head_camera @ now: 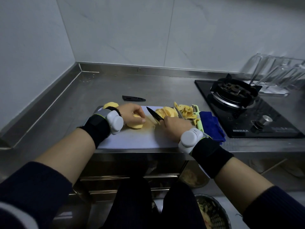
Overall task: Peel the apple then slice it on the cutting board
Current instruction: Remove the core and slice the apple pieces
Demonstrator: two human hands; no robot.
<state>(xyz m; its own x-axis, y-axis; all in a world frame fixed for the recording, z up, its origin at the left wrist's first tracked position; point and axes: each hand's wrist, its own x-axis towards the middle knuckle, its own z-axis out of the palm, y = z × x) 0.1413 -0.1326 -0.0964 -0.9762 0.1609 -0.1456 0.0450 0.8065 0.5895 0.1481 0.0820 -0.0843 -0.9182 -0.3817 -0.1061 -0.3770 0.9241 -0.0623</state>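
On the shiny steel counter [99,86] lies a flat white plastic cutting board [135,139], close to the front edge. The left hand [132,111] rests on the board with its fingers curled over a peeled yellow apple piece [136,125] and holds it down. The right hand [175,126] is wrapped tight round the handle of a small black knife [154,114]. The blade points up and to the left, in the gap between the held piece and a pile of thin apple slices [166,112] at the back of the board. I cannot tell if the blade touches the board. Another peeled yellow chunk [109,104] sits at the back left corner, just behind the left wrist. A heap of yellow apple peels [186,110] lies at the right end of the board, with a green and white peeler [197,118] just beside it. A folded blue cloth [211,124] is right next to the peeler. A black knife cover [133,98] lies on the counter behind the board. A black gas stove [244,103] stands on the right. Both wrists wear black bands with round white boxes on them.
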